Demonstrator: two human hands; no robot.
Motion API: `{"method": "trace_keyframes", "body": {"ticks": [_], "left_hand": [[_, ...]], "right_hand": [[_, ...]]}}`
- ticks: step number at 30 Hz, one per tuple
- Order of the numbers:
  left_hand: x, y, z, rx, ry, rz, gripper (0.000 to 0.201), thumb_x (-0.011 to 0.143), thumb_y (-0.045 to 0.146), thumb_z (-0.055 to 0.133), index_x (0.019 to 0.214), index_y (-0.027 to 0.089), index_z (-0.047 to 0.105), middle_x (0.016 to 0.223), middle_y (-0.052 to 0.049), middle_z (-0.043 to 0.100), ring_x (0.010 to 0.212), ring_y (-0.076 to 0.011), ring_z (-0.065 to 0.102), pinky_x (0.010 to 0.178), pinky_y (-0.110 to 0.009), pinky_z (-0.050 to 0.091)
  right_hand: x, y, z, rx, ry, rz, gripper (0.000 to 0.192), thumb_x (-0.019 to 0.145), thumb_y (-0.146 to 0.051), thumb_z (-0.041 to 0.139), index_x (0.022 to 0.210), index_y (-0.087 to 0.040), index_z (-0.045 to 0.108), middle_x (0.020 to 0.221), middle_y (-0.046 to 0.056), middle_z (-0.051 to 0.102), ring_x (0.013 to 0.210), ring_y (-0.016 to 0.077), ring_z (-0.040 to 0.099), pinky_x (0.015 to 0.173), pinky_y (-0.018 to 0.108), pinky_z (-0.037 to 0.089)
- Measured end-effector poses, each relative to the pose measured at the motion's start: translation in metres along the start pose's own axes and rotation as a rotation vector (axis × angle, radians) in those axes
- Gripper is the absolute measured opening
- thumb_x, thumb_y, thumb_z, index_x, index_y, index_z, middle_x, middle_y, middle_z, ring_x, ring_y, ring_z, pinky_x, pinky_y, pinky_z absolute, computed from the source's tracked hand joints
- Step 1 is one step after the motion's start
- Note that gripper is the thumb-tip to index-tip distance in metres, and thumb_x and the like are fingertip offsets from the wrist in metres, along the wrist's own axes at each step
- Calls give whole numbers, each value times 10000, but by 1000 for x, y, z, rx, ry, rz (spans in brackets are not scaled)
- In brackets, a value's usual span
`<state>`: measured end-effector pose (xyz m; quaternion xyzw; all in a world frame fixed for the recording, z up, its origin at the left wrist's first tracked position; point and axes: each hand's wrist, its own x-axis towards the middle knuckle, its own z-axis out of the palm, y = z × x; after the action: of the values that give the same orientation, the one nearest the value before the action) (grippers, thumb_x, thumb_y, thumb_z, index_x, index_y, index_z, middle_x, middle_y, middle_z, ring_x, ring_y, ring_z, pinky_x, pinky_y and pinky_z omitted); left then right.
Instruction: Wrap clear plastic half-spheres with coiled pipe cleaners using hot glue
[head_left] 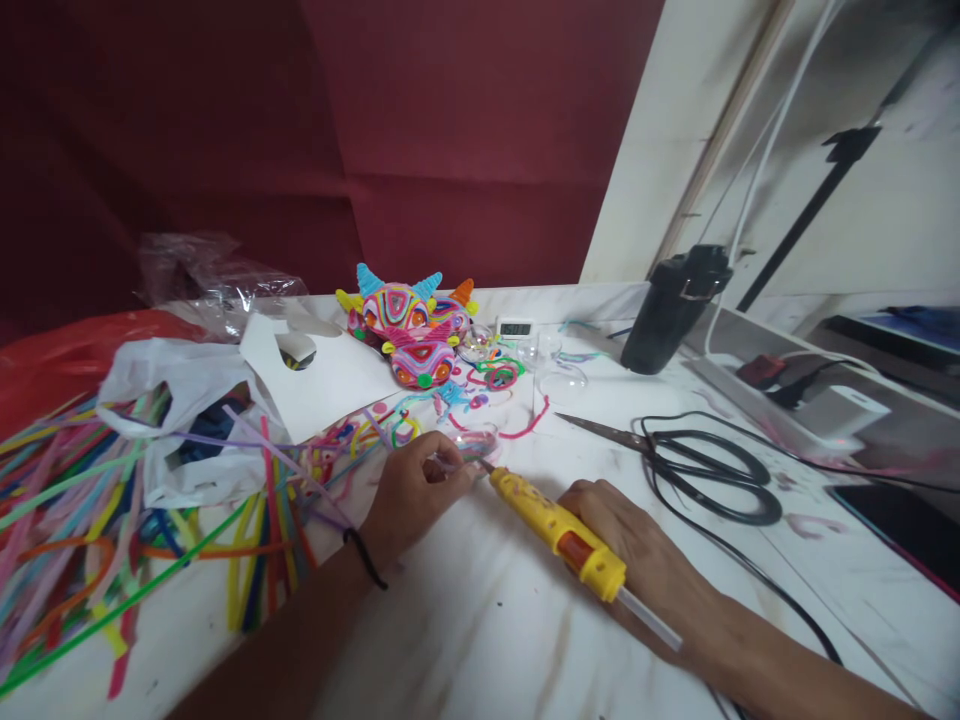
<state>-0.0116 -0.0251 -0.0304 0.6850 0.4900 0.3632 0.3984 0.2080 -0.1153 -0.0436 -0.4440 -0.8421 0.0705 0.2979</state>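
Note:
My right hand [619,530] is wrapped round a yellow hot glue gun [529,505], with a translucent glue stick [649,615] poking out of its back end. The gun's nozzle points away to the left and meets the fingertips of my left hand [412,490]. Those fingers are pinched on a small clear plastic dome [478,440] with some pink at its edge; whether the nozzle touches it I cannot tell. Just beyond, colourful animal-like heads [420,330] made of coiled pipe cleaners, with blue and orange horns, stand together on the white table [480,640].
Loose pipe cleaners [75,530] and a white plastic bag [187,400] cover the left side. Large black-handled scissors [705,465] lie right, near a black cable [787,600]. Farther right are a black bottle [667,310], a bin with a charger [840,410] and a phone [900,525].

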Motion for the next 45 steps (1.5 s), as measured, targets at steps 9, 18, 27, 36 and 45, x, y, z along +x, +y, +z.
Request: {"method": "trace_keyframes", "body": {"ticks": [9,18,27,36,45], "left_hand": [[0,-3,-1,-12,-12,-30,216,671,375,647,686,204,515,455,85,400,425,-86,392,409,-192,272],[0,-4,-1,5,-3,-2,231,694,385,637,673,199,501,482,82,399,443,-80,372,415,-189,277],[0,-6,-3,19,-7,-3,227,710,380,632,685,198,499,487,89,371,449,-80,362,417,-189,281],[2,-8,-2,7,3,13,226,704,373,632,681,199,489,494,90,361,446,-75,350,412,-186,270],[1,-8,-1,-3,2,16,221,696,365,634,670,199,491,496,83,381,448,-78,360,409,-184,283]], "right_hand": [[0,-1,-1,0,25,52,93,919,-148,423,887,-235,429,782,19,536,654,176,508,585,331,405],[-2,2,-3,22,23,74,107,903,-137,429,893,-243,416,788,14,527,667,184,517,582,339,419],[-6,8,-3,80,22,78,159,824,-92,449,865,-240,406,828,27,533,708,197,521,590,335,410],[-3,8,-3,57,42,115,201,806,-49,410,835,-246,385,794,15,531,679,186,517,574,315,397],[-7,7,-2,86,10,71,176,827,-72,439,855,-242,401,845,24,523,726,189,510,630,334,399]]}}
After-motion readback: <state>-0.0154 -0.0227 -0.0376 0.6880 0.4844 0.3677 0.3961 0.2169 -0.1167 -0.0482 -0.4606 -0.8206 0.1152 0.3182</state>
